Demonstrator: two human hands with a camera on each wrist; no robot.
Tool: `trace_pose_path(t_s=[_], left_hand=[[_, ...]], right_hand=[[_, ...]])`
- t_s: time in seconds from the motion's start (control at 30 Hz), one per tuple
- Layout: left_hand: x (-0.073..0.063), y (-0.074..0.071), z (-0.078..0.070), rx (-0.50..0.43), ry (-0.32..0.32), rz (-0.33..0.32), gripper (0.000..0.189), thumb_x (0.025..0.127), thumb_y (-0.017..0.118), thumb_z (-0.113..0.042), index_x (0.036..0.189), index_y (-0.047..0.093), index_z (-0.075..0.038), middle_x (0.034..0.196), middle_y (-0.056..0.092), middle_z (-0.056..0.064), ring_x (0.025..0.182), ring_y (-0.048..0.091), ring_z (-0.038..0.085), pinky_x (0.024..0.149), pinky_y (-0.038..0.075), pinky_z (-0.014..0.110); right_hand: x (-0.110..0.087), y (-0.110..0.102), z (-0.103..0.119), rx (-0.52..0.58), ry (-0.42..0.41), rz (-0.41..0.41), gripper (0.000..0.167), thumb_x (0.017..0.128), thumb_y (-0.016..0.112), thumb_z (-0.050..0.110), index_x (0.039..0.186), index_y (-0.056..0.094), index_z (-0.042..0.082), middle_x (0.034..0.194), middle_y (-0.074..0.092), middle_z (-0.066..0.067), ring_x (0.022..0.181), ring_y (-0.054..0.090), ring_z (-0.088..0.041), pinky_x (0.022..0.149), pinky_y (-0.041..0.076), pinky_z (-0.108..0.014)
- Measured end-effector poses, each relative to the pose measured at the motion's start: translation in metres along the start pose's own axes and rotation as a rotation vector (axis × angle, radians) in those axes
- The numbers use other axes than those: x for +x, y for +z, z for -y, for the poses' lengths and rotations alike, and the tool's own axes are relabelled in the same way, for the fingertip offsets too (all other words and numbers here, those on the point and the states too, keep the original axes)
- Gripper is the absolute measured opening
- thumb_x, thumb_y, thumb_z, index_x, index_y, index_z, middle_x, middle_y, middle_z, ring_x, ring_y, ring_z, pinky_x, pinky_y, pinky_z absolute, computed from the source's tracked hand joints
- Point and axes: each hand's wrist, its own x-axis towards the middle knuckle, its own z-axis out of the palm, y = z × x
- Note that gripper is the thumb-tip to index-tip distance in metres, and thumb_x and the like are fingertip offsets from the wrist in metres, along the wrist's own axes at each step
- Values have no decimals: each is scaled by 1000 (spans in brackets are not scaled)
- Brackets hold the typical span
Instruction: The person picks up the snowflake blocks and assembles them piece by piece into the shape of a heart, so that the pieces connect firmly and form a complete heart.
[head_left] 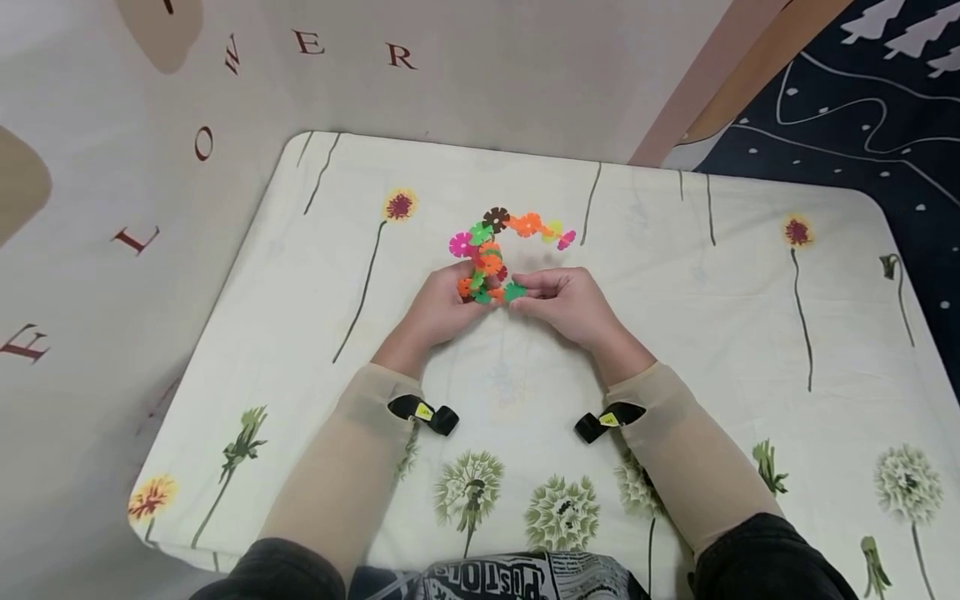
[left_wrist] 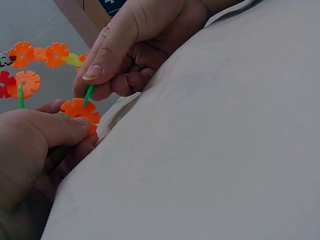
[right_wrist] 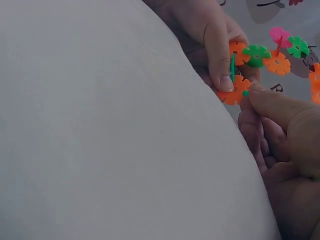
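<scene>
A chain of flower-shaped interlocking discs [head_left: 528, 224] in orange, green, pink, brown and yellow curls up over the table in the head view. My left hand [head_left: 442, 307] grips its lower end, thumb on an orange disc [left_wrist: 80, 111] in the left wrist view. Between thumb and fingers, my right hand [head_left: 564, 302] pinches a green disc [head_left: 514, 291]. That green disc meets the orange one at its edge, seen nearly edge-on in the left wrist view. How deep the slots interlock is hidden by the fingertips.
A white cloth with printed flowers covers the table [head_left: 510, 400]. Behind it hangs a pale curtain [head_left: 525, 83] with printed letters. Dark patterned fabric [head_left: 847, 108] lies beyond the right back corner. Black straps [head_left: 423, 412] circle both wrists.
</scene>
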Motion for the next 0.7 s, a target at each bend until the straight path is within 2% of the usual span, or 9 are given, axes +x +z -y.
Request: trace_pose_path(t_s=[0.1,0.23,0.4,0.47,0.6,0.7], left_hand=[[1,0,-1,25,6,16,46,97,81,-23,137,68,-5,137,68,10,131,60,26,115,46,42],[1,0,-1,36,22,28,63,98,80,-21,153,56,-3,155,57,13,147,50,27,120,39,43],[2,0,-1,32,20,28,66,98,80,-22,155,54,-4,157,55,13,149,47,27,121,38,43],[3,0,0,33,20,21,62,97,80,-22,152,57,-4,154,58,12,146,50,27,120,39,43],[4,0,1,33,7,-15,61,94,81,-22,149,58,-5,148,62,10,139,54,27,118,42,46],[3,0,0,0,-12,-47,66,93,82,-22,151,55,-7,149,60,9,140,53,26,118,41,48]], right_hand=[[0,0,-1,-18,-4,9,35,89,90,12,122,81,8,94,80,-5,87,74,-16,71,57,-23],[1,0,-1,-34,-30,11,36,88,91,11,122,81,8,93,79,-6,87,72,-16,71,56,-22],[2,1,-2,-25,-48,7,36,88,90,11,123,80,7,95,79,-6,88,72,-16,72,56,-22],[2,2,-2,-13,-48,4,36,89,89,11,123,80,7,96,79,-6,88,72,-16,73,57,-23],[1,4,-2,18,-42,-8,36,91,87,13,126,79,9,99,79,-5,88,71,-15,73,56,-23],[1,6,-1,29,-46,-27,35,93,86,13,127,79,9,100,78,-5,85,68,-14,72,54,-22]])
